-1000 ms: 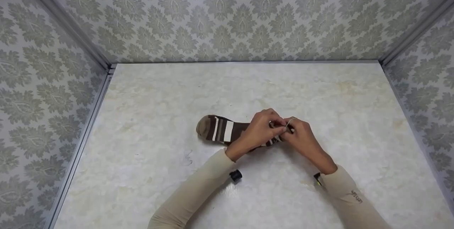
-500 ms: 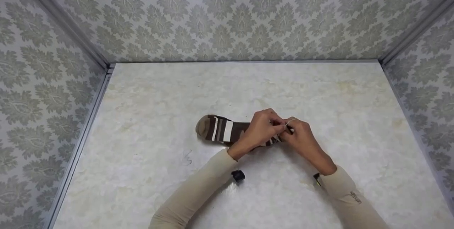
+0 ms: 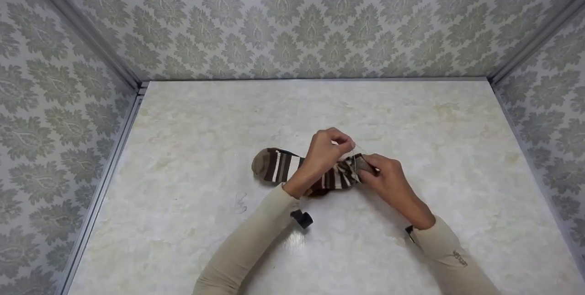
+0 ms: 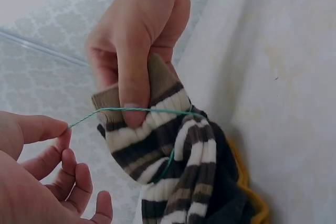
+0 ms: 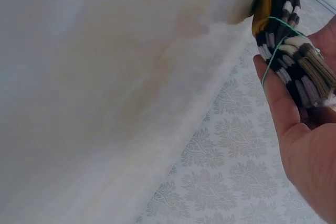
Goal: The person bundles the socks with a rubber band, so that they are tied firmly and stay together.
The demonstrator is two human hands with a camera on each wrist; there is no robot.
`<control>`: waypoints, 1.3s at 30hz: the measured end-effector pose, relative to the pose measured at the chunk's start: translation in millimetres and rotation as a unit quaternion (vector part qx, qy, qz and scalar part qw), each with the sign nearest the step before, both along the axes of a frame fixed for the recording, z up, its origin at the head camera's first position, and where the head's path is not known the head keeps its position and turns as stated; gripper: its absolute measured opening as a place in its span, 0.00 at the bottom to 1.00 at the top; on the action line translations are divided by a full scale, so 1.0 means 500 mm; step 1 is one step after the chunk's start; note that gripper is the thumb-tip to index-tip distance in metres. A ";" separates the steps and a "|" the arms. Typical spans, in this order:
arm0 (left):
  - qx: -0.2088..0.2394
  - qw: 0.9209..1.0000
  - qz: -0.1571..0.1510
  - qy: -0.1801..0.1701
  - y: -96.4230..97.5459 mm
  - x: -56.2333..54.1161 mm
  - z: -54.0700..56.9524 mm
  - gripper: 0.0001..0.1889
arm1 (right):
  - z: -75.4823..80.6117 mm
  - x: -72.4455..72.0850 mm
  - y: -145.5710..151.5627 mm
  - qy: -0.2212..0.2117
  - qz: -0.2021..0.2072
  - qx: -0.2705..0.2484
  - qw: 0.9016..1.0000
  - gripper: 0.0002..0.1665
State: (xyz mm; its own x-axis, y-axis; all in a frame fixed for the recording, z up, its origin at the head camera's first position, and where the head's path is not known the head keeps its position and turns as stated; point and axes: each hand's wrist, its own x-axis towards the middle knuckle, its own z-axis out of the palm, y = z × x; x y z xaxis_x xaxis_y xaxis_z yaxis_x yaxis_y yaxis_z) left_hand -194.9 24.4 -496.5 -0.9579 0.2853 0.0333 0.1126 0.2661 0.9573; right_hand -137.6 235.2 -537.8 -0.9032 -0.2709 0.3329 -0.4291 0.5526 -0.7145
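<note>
A bundle of striped socks [image 3: 283, 167] in brown, white and tan lies across the middle of the table, toes to the left. My right hand [image 3: 390, 178] grips the cuffs [image 4: 165, 82] at the right end, with the thumb laid over them in the left wrist view. A thin green string [image 4: 113, 109] passes round the bunched sock part. Its free length is pinched between thumb and forefinger of my left hand [image 3: 322, 153], raised above the socks and pulled to the left. Mustard-coloured fabric [image 4: 239, 174] shows at the bundle's edge.
The pale marbled table [image 3: 183, 121] is bounded by patterned walls [image 3: 311, 20] at the back and sides. A small dark scribble-like strand [image 3: 241, 203] lies left of my left forearm. A black wrist device [image 3: 302, 218] is by the left sleeve.
My left hand has moved up and left, away from my right hand, drawing the string out. The cuffs are now uncovered between the hands. My right hand stays on the socks.
</note>
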 end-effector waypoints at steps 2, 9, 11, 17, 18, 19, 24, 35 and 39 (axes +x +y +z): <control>0.002 1.000 0.019 -0.020 -0.007 -0.004 -0.006 0.05 | 0.000 0.003 0.002 -0.003 -0.006 0.008 1.000 0.10; -0.002 0.996 0.049 -0.080 -0.017 -0.008 -0.036 0.05 | 0.005 0.012 0.008 -0.052 -0.011 -0.012 0.998 0.13; -0.008 0.994 0.051 -0.093 -0.019 -0.007 -0.042 0.04 | 0.006 0.012 0.008 -0.070 -0.010 -0.021 0.997 0.11; -0.001 0.992 0.051 -0.113 -0.030 -0.004 -0.047 0.05 | 0.007 0.015 0.007 -0.128 -0.001 -0.060 0.990 0.06; 0.003 0.992 0.051 -0.115 -0.033 -0.004 -0.047 0.06 | 0.007 0.015 0.007 -0.139 0.000 -0.066 0.988 0.05; 0.008 0.992 0.049 -0.117 -0.036 -0.004 -0.047 0.06 | 0.008 0.016 0.007 -0.149 0.002 -0.073 0.986 0.05; 0.027 0.990 0.044 -0.128 -0.049 -0.004 -0.050 0.06 | 0.012 0.017 0.005 -0.200 0.008 -0.095 0.975 0.05; 0.056 0.985 0.060 -0.149 -0.071 -0.009 -0.060 0.05 | 0.011 0.020 0.003 -0.241 -0.026 -0.117 0.963 0.07; 0.043 0.990 0.029 -0.134 -0.069 -0.003 -0.063 0.05 | 0.012 0.018 0.002 -0.244 -0.027 -0.124 0.962 0.08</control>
